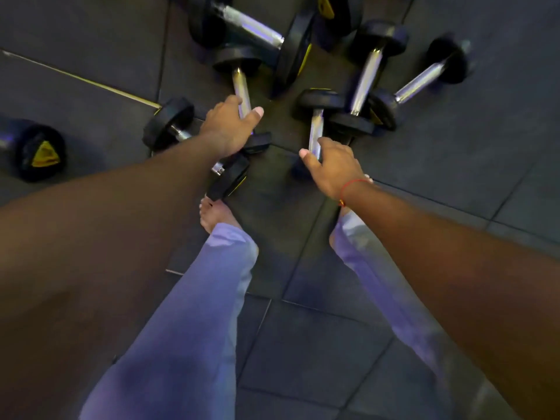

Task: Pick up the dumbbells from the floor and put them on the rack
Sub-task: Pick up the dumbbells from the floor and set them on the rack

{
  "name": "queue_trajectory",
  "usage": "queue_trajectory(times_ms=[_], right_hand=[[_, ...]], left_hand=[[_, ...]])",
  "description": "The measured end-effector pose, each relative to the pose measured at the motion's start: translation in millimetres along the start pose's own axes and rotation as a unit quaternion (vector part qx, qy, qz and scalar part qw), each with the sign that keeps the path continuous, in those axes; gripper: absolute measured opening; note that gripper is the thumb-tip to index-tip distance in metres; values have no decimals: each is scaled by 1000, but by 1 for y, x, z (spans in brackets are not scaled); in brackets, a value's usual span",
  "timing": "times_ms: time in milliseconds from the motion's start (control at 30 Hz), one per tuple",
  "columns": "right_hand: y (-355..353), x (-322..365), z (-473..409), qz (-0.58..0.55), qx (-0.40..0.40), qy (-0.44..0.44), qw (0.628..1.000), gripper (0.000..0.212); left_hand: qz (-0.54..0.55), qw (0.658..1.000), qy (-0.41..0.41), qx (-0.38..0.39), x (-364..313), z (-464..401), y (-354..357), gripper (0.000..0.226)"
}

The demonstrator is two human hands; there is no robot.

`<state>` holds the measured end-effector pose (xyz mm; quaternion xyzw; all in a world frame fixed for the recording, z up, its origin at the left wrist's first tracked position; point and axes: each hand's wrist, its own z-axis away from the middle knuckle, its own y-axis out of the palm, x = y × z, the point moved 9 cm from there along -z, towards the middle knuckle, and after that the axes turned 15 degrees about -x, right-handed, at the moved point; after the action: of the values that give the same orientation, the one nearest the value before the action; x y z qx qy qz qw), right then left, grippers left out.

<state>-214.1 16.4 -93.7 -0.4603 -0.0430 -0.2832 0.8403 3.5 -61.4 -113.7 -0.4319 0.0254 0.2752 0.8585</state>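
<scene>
Several black dumbbells with chrome handles lie on the dark rubber floor. My left hand (230,125) grips the handle of a small dumbbell (241,83) whose far head points away from me. My right hand (330,165) grips the handle of another small dumbbell (316,116); its near head is hidden under my hand. No rack is in view.
A large dumbbell (251,28) lies at the top. Two more small dumbbells (365,80) (424,77) lie at the upper right. Another dumbbell (172,125) passes under my left forearm, and one with a yellow logo (39,151) lies at far left. My bare feet (216,218) stand close by.
</scene>
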Motion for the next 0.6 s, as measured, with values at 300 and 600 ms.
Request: queue_trajectory(times_ms=[300, 600], right_hand=[[79, -46, -78, -158, -22, 292, 943, 46], [95, -46, -93, -208, 3, 328, 922, 45]], left_hand=[[53, 993, -67, -78, 24, -70, 47, 47], [87, 980, -119, -135, 30, -86, 43, 19]])
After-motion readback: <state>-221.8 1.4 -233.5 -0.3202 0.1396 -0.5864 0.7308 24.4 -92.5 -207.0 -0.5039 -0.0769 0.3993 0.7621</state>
